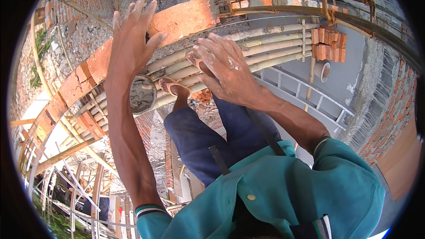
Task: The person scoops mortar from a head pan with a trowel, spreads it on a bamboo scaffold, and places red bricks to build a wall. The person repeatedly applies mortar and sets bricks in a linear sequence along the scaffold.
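My left hand point(130, 46) is held over the top of a brick wall point(76, 87), its fingers stretched out and the thumb apart. A large orange brick face point(186, 17) shows just right of that thumb; I cannot tell whether the hand touches it. My right hand point(230, 71) hangs over the bamboo poles, fingers extended, with pale mortar smeared on its back. Neither hand holds anything that I can see. A round pan of grey mortar point(141, 96) rests on the poles beside my left forearm. A thin string line point(252, 19) runs along the wall.
I stand in sandals on a platform of bamboo poles point(270, 49). Stacked bricks point(328, 46) lie at its right end, above a small bucket point(324, 71). Below is a metal ladder point(297, 89). Curved rebar point(305, 9) crosses the upper right. Loose bricks point(90, 125) sit left.
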Motion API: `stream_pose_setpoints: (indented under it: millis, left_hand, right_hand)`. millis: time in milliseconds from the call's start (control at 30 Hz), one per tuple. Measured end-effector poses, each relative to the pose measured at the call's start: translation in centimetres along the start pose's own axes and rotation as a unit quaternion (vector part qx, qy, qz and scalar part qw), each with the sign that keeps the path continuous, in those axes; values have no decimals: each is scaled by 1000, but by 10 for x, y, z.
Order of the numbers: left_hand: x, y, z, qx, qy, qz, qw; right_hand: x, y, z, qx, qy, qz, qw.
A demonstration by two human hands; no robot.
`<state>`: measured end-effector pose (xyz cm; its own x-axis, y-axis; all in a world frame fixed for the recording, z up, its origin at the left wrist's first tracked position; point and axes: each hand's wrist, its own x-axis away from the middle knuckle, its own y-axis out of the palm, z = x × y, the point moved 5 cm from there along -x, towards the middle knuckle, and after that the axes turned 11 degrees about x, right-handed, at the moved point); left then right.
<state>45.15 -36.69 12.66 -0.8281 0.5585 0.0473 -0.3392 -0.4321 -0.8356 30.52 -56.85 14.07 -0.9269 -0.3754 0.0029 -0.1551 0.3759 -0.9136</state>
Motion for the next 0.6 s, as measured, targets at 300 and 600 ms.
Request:
stream_pose_setpoints:
  millis: [300, 600]
  left_hand:
    - [-39, 27, 23, 77, 55, -79, 992]
    - [-51, 29, 35, 136, 38, -76, 987]
  right_hand:
    - [155, 110, 1, -10, 350, -467, 812]
    - [164, 127, 10, 3, 432, -394, 811]
